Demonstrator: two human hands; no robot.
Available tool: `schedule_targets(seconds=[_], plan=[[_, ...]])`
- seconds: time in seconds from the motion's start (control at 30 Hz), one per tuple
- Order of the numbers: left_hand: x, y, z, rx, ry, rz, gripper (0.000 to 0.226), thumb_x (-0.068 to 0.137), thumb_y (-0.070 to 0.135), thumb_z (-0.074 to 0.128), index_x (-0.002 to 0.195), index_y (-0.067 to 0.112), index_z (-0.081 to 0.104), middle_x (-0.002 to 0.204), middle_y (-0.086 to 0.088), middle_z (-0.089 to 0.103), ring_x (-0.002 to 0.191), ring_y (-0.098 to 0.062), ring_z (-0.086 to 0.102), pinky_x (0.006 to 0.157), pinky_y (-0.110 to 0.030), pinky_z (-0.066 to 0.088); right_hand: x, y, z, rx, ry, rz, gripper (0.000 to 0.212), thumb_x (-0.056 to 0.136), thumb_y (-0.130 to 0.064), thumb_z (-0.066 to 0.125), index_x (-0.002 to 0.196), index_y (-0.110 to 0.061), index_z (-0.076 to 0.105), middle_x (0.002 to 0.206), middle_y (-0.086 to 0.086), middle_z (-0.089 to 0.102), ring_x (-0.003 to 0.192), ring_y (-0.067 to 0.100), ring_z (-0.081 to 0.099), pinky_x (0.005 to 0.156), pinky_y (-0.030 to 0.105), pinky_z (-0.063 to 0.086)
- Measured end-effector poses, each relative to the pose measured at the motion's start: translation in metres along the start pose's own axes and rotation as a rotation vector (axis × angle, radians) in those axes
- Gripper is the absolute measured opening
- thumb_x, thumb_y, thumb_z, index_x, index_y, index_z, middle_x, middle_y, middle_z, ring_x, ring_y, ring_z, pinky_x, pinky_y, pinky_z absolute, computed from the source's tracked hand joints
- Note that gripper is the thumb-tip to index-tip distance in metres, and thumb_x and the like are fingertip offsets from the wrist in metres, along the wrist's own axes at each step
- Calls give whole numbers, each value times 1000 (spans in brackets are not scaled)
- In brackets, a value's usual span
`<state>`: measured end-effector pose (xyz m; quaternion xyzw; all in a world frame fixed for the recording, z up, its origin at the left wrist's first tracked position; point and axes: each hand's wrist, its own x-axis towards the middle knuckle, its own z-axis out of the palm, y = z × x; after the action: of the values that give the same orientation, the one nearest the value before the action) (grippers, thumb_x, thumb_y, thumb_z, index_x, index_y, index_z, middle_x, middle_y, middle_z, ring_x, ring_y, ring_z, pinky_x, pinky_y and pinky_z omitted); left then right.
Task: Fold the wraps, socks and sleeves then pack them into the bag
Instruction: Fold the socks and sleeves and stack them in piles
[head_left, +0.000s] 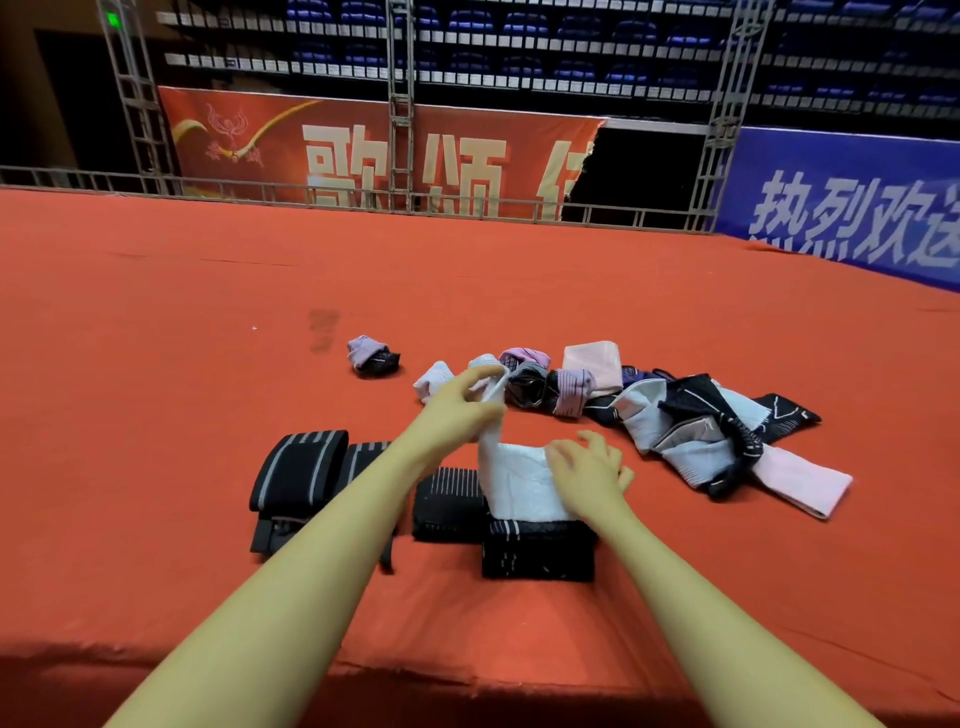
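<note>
A white sleeve (514, 480) lies partly folded on a folded black sleeve (537, 551). My left hand (457, 413) pinches one end of the white sleeve and lifts it. My right hand (589, 470) presses flat on the white sleeve's lower part. Folded black wraps with grey stripes (301, 470) sit at the left, beside another folded black piece (449, 501). A heap of unfolded sleeves and socks (701, 426) lies to the right. Rolled socks (524, 384) sit behind my hands, and one rolled pair (371, 356) lies apart at the left. No bag is in view.
Everything rests on a wide red cloth-covered surface (208, 364) whose front edge (467, 675) runs near me. Metal railings, red and blue banners and stadium seats stand far behind.
</note>
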<state>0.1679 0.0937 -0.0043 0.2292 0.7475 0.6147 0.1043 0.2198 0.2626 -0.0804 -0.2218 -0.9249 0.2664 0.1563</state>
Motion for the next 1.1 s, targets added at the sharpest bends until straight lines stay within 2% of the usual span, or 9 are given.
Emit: schedule_targets(seconds=[0.07, 0.17, 0.27, 0.4, 0.57, 0.73, 0.9, 1.03, 1.1], plan=[[0, 4, 14, -73, -108, -47, 37, 93, 16, 55, 127, 30, 51, 92, -3, 52, 73, -14, 55, 67, -25, 49, 3, -3, -13, 237, 87, 84, 42, 99, -45, 32, 101, -24, 68, 127, 4, 54, 119, 29, 41, 103, 40, 23], [4, -4, 34, -72, -170, -126, 28, 101, 26, 39, 127, 17, 47, 91, -8, 54, 71, -19, 59, 67, -27, 51, 10, -10, -26, 526, 21, 174, 63, 92, -61, 35, 90, -9, 70, 88, 3, 64, 93, 23, 52, 100, 41, 26], [8, -26, 45, 286, -13, -21, 26, 97, 11, 41, 120, 7, 53, 109, -15, 54, 82, -21, 59, 72, -26, 49, 11, -7, -24, 473, -22, 127, 53, 61, -61, 55, 65, -9, 63, 62, -4, 54, 76, 20, 50, 87, 43, 37], [7, -49, 47, 750, 96, -25, 39, 91, 16, 45, 130, 19, 47, 125, -13, 40, 116, -33, 40, 101, -36, 33, 6, 1, -20, 87, -50, 133, 16, 83, -26, 51, 73, -15, 57, 78, -2, 58, 92, 25, 52, 78, 35, 24], [4, -59, 55, 936, -29, -173, 51, 89, 17, 40, 139, 24, 35, 129, -16, 36, 118, -35, 37, 101, -40, 29, 5, 8, -9, -27, -189, 129, 37, 82, -17, 46, 117, -28, 55, 123, 5, 50, 119, 31, 44, 96, 40, 26], [5, -62, 54, 910, 50, -108, 53, 86, 17, 45, 138, 25, 39, 128, -12, 38, 116, -33, 38, 99, -40, 28, 4, 11, -5, 131, -152, 56, 47, 78, -11, 50, 120, -33, 50, 112, -7, 61, 116, 21, 50, 89, 35, 25], [9, -60, 52, 635, 93, -2, 48, 93, 24, 48, 140, 21, 38, 126, -9, 38, 116, -29, 45, 104, -36, 28, 8, 9, -8, 209, 85, 34, 14, 85, -18, 53, 94, -25, 62, 85, -11, 59, 93, 15, 53, 84, 34, 30], [15, -51, 53, 448, 143, 95, 49, 88, 7, 50, 136, 14, 45, 125, -11, 42, 117, -22, 44, 94, -20, 29, 14, 6, -12, 353, 133, -7, 12, 79, -9, 55, 80, -20, 61, 79, -1, 64, 88, 26, 58, 80, 37, 44], [21, -44, 52, 356, 192, 115, 50, 84, 1, 49, 133, 14, 49, 126, -12, 45, 118, -22, 45, 98, -20, 29, 18, -1, -19, 432, 188, -29, 10, 79, -5, 56, 81, -13, 61, 78, 1, 61, 82, 24, 55, 70, 33, 39]])
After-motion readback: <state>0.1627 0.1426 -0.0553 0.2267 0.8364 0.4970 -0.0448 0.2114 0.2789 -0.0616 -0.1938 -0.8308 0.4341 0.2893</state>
